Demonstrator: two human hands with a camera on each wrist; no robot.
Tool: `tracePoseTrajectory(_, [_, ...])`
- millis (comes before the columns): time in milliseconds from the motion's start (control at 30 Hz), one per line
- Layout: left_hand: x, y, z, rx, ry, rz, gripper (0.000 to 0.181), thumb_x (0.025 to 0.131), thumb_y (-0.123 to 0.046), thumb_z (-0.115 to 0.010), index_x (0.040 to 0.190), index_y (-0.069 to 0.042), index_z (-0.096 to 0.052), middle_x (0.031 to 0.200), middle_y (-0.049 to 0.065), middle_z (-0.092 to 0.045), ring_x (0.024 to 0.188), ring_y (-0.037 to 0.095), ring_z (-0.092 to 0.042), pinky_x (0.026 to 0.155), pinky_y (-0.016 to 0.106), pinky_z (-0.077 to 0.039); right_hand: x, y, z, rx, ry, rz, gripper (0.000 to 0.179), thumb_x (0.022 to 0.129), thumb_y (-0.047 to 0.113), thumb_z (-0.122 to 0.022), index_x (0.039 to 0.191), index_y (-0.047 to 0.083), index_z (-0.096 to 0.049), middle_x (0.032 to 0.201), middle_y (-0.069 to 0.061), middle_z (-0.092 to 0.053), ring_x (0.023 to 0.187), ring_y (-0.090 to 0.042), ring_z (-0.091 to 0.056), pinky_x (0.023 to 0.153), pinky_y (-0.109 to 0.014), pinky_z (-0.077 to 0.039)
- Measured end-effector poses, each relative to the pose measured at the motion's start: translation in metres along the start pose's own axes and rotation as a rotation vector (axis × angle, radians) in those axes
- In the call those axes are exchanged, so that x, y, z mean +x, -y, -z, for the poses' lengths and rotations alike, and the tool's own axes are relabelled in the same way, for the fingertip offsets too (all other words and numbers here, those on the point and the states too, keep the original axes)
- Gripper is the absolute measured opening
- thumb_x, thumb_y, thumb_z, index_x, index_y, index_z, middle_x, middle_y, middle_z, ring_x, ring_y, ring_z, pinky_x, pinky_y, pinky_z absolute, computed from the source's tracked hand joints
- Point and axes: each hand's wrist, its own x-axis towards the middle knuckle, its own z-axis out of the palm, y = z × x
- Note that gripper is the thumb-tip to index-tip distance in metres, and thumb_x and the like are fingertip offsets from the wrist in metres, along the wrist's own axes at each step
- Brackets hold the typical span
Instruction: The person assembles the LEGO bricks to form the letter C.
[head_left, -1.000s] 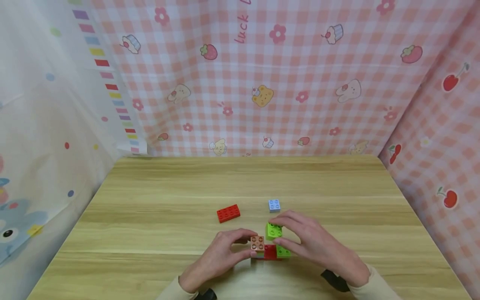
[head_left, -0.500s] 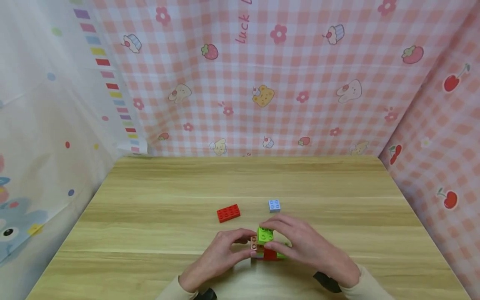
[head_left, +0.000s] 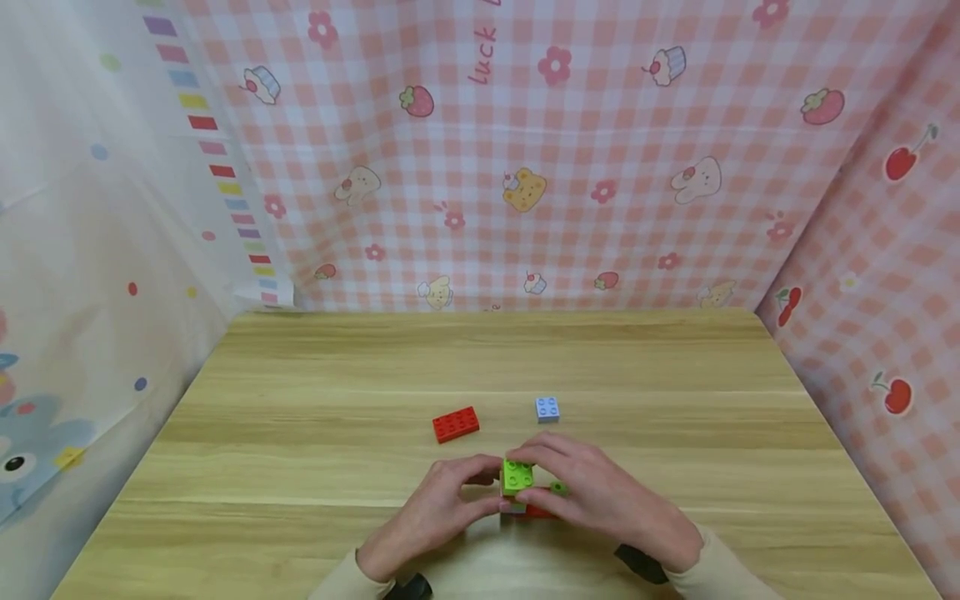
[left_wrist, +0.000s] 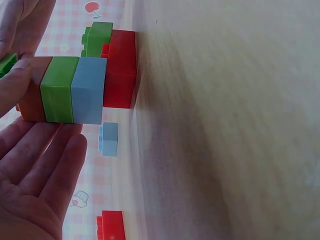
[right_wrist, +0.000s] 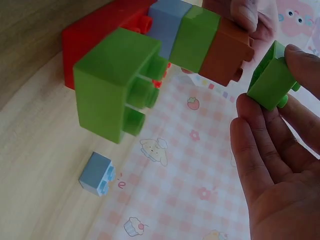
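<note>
My left hand (head_left: 442, 504) grips a stack near the table's front. From the top, the stack has a brown brick (right_wrist: 225, 52), a green brick (left_wrist: 60, 90) and a light blue brick (left_wrist: 89, 90). These stand on one end of a long red brick (left_wrist: 120, 70); another green brick (right_wrist: 110, 85) sits at its other end. Between thumb and fingers, my right hand (head_left: 607, 500) pinches a loose green brick (head_left: 517, 475), studs up. It hovers just over the brown brick, with a small gap showing in the right wrist view.
Behind the hands, a loose red brick (head_left: 456, 424) lies at the left and a small light blue brick (head_left: 547, 408) at the right. A checked cloth (head_left: 450, 167) hangs along the back edge of the wooden table (head_left: 300, 375).
My right hand has carried the green brick leftward, from above the right part of the build to over the brown brick. The left hand has stayed on the stack.
</note>
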Motion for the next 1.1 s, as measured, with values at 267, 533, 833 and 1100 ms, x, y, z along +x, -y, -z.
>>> tracePoseTrajectory(267, [0.0004,0.0012,-0.0001,-0.015,-0.003,-0.009,0.036,0.094,-0.025,-0.079,0.127,-0.015,-0.07,0.119,-0.001,-0.075,0.108,0.012,-0.07,0.094,0.031,-0.057,0.0016,-0.0014,-0.004,-0.018,0.009,-0.014,0.036,0.097,0.031,-0.075,0.127,0.013,-0.068,0.122,0.005,-0.068,0.108,-0.009,-0.065,0.09,-0.031,-0.058])
tracePoseTrajectory(533, [0.0,0.0002,0.0007,-0.014,0.01,0.024,0.036,0.093,-0.024,-0.08,0.127,-0.015,-0.07,0.119,-0.001,-0.075,0.107,0.012,-0.071,0.094,0.03,-0.057,0.002,-0.0034,-0.0066,-0.036,-0.003,0.011,0.035,0.096,0.033,-0.075,0.125,0.014,-0.071,0.12,0.006,-0.067,0.106,-0.008,-0.064,0.089,-0.03,-0.058])
tracePoseTrajectory(833, [0.0003,0.0007,-0.0003,0.002,-0.005,0.012,0.036,0.092,-0.023,-0.081,0.125,-0.014,-0.071,0.115,-0.001,-0.077,0.105,0.013,-0.072,0.093,0.03,-0.057,0.0038,-0.0028,-0.0074,-0.018,-0.003,0.019,0.034,0.095,0.028,-0.078,0.125,0.013,-0.072,0.117,0.007,-0.066,0.101,-0.005,-0.063,0.085,-0.026,-0.057])
tracePoseTrajectory(1100, [0.0007,0.0007,0.0009,-0.009,0.001,0.009,0.037,0.091,-0.022,-0.081,0.126,-0.013,-0.071,0.116,-0.001,-0.077,0.105,0.013,-0.072,0.093,0.029,-0.057,0.0046,-0.0018,-0.0071,0.008,0.009,-0.014,0.033,0.094,0.027,-0.079,0.124,0.014,-0.073,0.115,0.009,-0.065,0.1,-0.004,-0.061,0.085,-0.027,-0.057])
